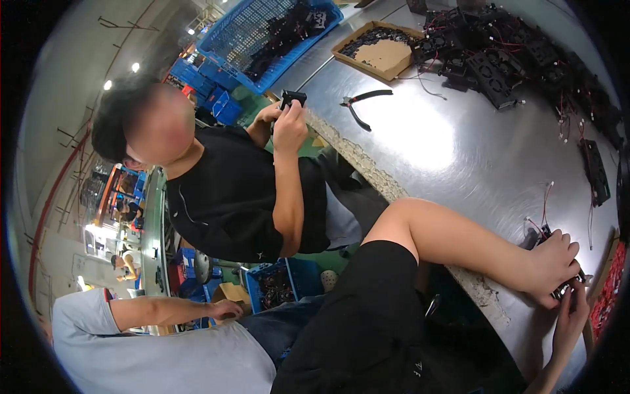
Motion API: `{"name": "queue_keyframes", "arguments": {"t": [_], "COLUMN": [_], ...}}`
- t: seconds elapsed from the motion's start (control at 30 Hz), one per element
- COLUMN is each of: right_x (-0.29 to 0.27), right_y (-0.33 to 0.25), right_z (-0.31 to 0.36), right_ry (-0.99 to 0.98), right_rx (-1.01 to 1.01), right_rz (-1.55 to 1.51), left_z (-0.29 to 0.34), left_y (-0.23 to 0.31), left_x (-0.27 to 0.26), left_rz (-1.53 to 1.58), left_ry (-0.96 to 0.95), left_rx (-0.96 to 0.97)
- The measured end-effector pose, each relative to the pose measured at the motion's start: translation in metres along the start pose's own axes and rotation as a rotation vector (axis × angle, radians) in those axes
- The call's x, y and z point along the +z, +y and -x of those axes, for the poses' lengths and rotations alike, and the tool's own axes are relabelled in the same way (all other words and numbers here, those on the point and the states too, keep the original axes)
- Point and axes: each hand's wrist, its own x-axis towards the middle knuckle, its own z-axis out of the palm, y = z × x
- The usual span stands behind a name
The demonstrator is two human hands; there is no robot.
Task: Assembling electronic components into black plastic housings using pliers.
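My left hand (550, 262) lies over a small black fan (563, 289) with red and black wires, at the near edge of the metal table (459, 151). My right hand (571, 318) comes up from below and grips the same fan from its underside. Most of the fan is hidden by my fingers. Its thin wires (543, 207) trail away across the table.
A co-worker in a black shirt holds another black fan (293, 98) at the table's far edge. Cutters (359, 105), a cardboard box (380, 49), a blue crate (269, 33) and a pile of wired fans (505, 56) lie beyond. A single fan (596, 172) lies at right.
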Motion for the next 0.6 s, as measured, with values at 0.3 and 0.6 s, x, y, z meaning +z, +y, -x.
{"name": "queue_keyframes", "arguments": {"t": [0.3, 0.6], "right_x": [-0.011, -0.035], "right_y": [0.025, 0.052], "right_z": [-0.005, 0.013], "right_ry": [-0.111, 0.015], "right_rx": [-0.121, -0.32], "right_rz": [0.147, 0.323], "left_z": [0.007, -0.006], "left_y": [-0.006, 0.004], "left_x": [-0.001, 0.005], "left_rz": [0.032, 0.221], "left_ry": [0.053, 0.106], "left_rx": [-0.039, 0.034]}}
